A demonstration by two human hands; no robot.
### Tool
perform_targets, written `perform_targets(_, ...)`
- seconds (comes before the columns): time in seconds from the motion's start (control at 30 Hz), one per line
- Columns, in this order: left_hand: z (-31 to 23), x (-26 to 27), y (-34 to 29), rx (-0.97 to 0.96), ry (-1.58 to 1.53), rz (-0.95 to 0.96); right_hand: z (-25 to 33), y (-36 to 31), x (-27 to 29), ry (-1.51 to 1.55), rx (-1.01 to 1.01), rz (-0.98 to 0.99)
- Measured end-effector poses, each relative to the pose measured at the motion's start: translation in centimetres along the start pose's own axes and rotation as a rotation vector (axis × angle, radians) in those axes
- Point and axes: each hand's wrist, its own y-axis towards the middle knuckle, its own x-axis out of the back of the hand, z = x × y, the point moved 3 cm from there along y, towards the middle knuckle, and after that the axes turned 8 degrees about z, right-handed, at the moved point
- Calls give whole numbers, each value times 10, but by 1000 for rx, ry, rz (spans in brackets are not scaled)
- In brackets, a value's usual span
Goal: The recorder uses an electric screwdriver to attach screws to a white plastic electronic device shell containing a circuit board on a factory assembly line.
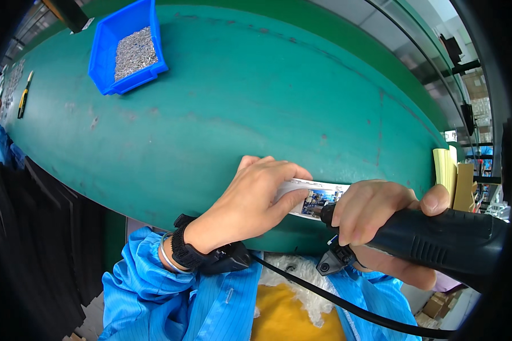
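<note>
Where left hand (259,190) ends, white housing (329,186), apparently pinched.

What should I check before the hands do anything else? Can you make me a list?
1. Left hand holding the white casing: ok, near its left end.
2. Circuit board inside the casing: ok.
3. Right hand gripping the black tool: ok.
4. Tool's nose exactly over a hole: cannot tell, too small to see.
5. Small metal pieces in the blue bin: ok, piled there.
</note>
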Motion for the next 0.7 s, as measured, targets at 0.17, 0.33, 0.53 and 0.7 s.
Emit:
perform_targets(0.17,2,-1,1,-12,-12,2,0,7,-2,-149,-10,16)
perform_targets(0.33,7,7,-2,-15,-20,-31,-9,13,-10,-133,21,-34)
perform_targets(0.53,5,-1,2,-30,-20,-42,-1,7,-13,-178,-41,-70)
perform_targets(0.7,9,4,1,-37,-21,-40,-5,8,-17,-172,-67,-171)
